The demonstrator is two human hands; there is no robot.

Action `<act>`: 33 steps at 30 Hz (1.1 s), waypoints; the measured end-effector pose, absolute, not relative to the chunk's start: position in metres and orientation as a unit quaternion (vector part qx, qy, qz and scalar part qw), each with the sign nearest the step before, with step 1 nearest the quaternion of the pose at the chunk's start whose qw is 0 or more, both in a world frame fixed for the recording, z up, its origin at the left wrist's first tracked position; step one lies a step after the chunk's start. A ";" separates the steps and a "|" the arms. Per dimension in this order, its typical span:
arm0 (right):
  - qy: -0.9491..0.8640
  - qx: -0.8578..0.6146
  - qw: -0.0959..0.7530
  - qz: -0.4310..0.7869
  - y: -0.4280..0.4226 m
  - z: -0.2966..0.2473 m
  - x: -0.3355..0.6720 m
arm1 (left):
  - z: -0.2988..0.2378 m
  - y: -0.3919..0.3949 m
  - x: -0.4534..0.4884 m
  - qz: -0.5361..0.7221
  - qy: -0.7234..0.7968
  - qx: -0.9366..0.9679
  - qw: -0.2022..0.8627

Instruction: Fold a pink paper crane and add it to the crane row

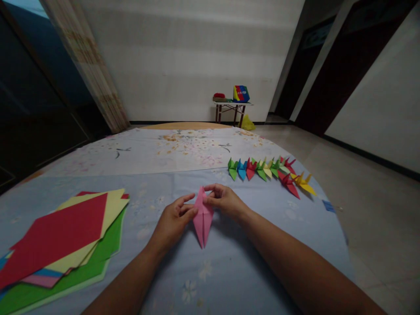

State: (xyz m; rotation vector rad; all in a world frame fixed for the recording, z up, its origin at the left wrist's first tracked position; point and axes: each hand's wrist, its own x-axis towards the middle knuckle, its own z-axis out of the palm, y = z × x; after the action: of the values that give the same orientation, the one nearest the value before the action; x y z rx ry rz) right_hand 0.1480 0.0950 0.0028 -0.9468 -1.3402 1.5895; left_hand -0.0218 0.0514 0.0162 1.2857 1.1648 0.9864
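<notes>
Two bare forearms come in from the 6 o'clock edge and meet over a pale blue flowered cloth. Between them lies a pink folded paper, a long narrow kite shape flat on the cloth, one point toward 12 o'clock and the longer point toward 6. The left hand sits at its 9 o'clock side, fingertips laid against the left edge and thumb lifted above them; whether it truly clamps the paper I cannot tell. The right hand sits at 2 o'clock of the paper, thumb and forefinger pinched together on the upper flap near the top point, the other fingers curled.

At 8 o'clock, well apart from the hands, a loose stack of coloured sheets is fanned out, red on top, then pale yellow, with green at the bottom. At 2 o'clock, farther out, a row of paper cranes stands near the cloth's edge in green, blue, red and yellow. A small blue scrap lies at 3 o'clock by the rim.

Far off at 12 o'clock, a small table stands against the wall, bearing a multicoloured box, with a yellow bag at its foot. A curtain hangs at 10 o'clock.
</notes>
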 end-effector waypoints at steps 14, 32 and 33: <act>-0.526 -0.516 0.402 0.543 0.097 -0.001 0.152 | 0.011 0.049 -0.030 0.334 0.500 0.790 0.119; -0.910 -0.337 0.212 0.117 0.090 0.014 0.173 | -0.007 0.049 -0.031 0.225 0.447 0.863 0.072; -0.912 -0.336 0.205 0.116 0.090 0.012 0.172 | -0.006 0.049 -0.031 0.224 0.448 0.863 0.069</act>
State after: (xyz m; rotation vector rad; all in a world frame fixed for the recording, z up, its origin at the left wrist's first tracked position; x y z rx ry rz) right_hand 0.1722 0.0902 0.0124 -0.9364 -2.5428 0.3241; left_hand -0.0310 0.0487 -0.0062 2.5964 1.3484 0.6752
